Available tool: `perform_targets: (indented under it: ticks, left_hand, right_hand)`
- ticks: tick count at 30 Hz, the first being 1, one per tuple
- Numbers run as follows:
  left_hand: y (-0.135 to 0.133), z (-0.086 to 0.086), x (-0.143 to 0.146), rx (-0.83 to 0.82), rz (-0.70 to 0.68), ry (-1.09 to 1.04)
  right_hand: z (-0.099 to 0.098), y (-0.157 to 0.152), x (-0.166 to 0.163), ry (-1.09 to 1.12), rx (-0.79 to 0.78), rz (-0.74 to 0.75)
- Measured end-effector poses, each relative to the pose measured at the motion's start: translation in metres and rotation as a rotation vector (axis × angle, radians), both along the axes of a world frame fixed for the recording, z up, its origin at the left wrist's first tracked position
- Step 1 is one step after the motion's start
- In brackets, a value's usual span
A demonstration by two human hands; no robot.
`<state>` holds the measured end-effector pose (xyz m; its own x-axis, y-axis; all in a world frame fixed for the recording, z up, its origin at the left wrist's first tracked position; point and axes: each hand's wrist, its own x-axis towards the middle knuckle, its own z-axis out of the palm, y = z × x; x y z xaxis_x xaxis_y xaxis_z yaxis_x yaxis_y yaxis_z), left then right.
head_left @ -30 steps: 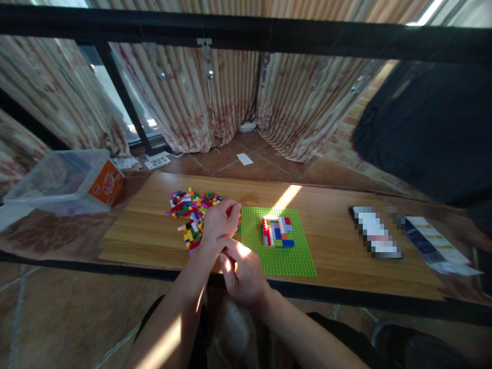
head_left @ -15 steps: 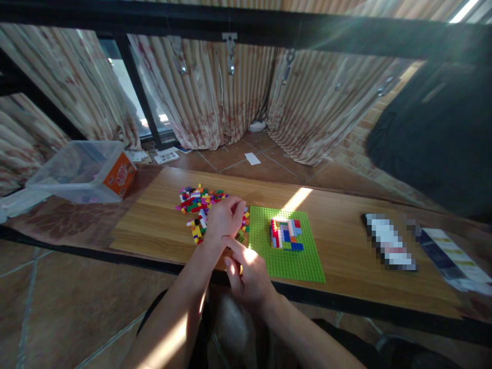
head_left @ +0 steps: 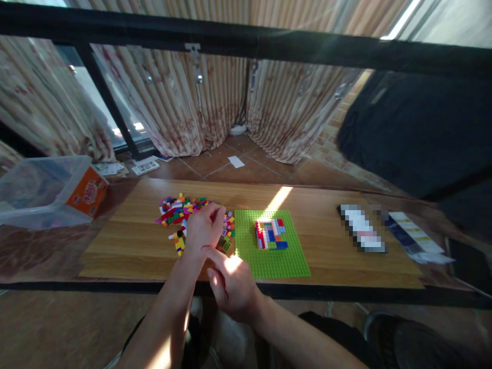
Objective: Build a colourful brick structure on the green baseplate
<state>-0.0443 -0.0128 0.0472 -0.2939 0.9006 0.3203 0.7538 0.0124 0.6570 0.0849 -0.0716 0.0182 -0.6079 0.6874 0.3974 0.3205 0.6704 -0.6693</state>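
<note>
My left hand (head_left: 205, 224) is curled into a loose fist above a pile of small toy bricks (head_left: 175, 209) in many colours. Its palm is turned away, so whatever the fingers might hold is hidden. The index finger of my right hand (head_left: 234, 284) is stretched out and touches my left wrist. Its thumb stands apart, and nothing shows between the two. Right of the hands lies a green baseplate (head_left: 269, 266). A low, hollow rectangular brick build (head_left: 272, 237) in red, white and blue sits on the plate.
A wooden board (head_left: 123, 225) carries the bricks and plate. At left stands a clear plastic box (head_left: 34, 189) with an orange label. On the right lie a blurred phone-like object (head_left: 363, 229) and a blue and white packet (head_left: 415, 236). A dark bar (head_left: 246, 36) crosses above.
The view has turned slightly right, shifting everything leftward in the picture. My hands keep nearly the same pose, right index finger still at the left wrist. The bricks and the build look unchanged.
</note>
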Motion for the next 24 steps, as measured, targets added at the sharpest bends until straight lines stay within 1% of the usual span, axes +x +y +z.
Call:
perform_targets:
  ticks: [5, 8, 17, 21, 24]
  left_hand:
    - [0.001, 0.001, -0.002, -0.017, -0.011, 0.015]
    - [0.002, 0.000, -0.004, -0.017, -0.009, 0.019]
    - [0.006, 0.000, -0.009, -0.070, 0.026, 0.080]
    - [0.005, 0.002, -0.007, -0.048, 0.040, 0.103]
    - [0.003, 0.005, -0.010, -0.012, 0.045, 0.092]
  right_hand:
    - [0.012, 0.003, 0.001, -0.068, -0.007, 0.026]
    - [0.016, 0.004, 0.001, -0.112, -0.011, 0.034]
    - [0.020, 0.007, 0.001, -0.180, 0.012, 0.035]
    - [0.022, 0.009, 0.002, -0.171, 0.055, 0.037]
    - [0.019, 0.010, 0.004, -0.164, 0.088, 0.035]
